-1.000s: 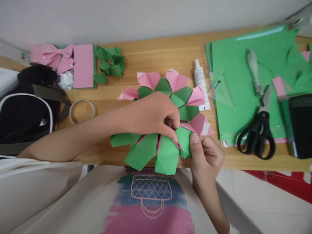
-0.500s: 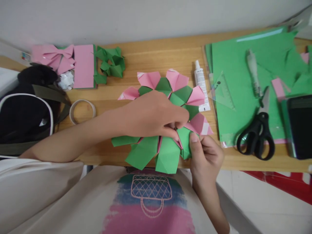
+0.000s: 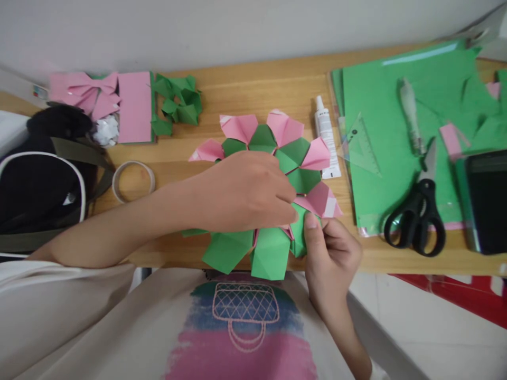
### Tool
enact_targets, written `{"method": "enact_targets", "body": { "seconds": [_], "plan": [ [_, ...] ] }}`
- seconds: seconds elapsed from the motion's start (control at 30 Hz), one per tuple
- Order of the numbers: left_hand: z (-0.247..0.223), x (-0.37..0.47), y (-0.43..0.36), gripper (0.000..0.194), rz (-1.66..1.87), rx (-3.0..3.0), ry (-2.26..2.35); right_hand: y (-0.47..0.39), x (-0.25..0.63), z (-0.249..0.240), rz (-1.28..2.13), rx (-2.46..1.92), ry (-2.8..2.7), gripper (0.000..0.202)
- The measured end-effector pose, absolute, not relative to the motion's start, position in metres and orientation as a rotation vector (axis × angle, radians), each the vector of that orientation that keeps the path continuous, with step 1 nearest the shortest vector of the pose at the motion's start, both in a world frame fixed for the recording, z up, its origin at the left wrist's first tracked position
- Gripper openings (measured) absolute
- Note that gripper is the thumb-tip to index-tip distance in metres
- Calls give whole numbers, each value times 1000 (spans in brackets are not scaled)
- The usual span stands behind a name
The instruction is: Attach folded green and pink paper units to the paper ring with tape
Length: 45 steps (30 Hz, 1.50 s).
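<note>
- Room: pale wall [image 3: 237, 31] behind the counter's far edge; light tiled floor [image 3: 412, 316] in front of its right half.
- Counter [image 3: 253, 84]: wood, looks flat and firm, a fair support for light work. Black bag [image 3: 35, 174] at its left end.
- Green sheets [image 3: 447, 195]: along the right half, with scissors [image 3: 422, 211] resting partly on them.
- Paper flower [image 3: 293, 155]: pink and green folded units, mid-counter, its front flaps reaching about to the near edge. Judged very light; stiff along the folds, soft at the flaps, easily creased or pulled apart at the joints. Slipping seems a minor risk. Best held by the layered folds near the middle, not by pink tips.
- Left hand [image 3: 245, 195]: over the flower's middle, fingers bent down at the folds; whether they pinch, cannot tell.
- Right hand [image 3: 332, 253]: grasping a green unit at the flower's near right, thumb on top, fingers curled.
- Glue tube [image 3: 327, 137]: beside the flower's right-hand petals.
- Tape ring [image 3: 133, 182]: left of the flower, apart from it.
</note>
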State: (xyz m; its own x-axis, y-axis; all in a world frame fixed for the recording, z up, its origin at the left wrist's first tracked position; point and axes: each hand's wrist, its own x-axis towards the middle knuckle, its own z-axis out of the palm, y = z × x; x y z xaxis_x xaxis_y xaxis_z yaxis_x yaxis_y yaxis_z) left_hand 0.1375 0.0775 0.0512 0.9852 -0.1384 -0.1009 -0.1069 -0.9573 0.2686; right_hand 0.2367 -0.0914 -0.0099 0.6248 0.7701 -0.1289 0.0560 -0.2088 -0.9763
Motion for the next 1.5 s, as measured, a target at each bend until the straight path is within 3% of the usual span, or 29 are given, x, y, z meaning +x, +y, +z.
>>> {"method": "enact_targets", "body": {
  "seconds": [0.47, 0.63, 0.73, 1.03, 1.5],
  "plan": [
    [55, 135, 76, 34, -41, 2743, -146, -92, 235, -2, 880, -1627, -595, 19],
    [61, 143, 73, 34, -323, 2779, -62, -93, 233, -3, 901, -1603, -563, 17],
    [62, 147, 72, 28, -428, 2780, 0, -93, 233, -5, 894, -1602, -549, 15],
    [60, 135, 82, 3, -242, 2360, 474, -96, 231, -16, 1083, -1450, -384, 12],
    [54, 151, 85, 9, -383, 1816, 632, -89, 221, 0, 1117, -1423, -127, 13]
  ]
}}
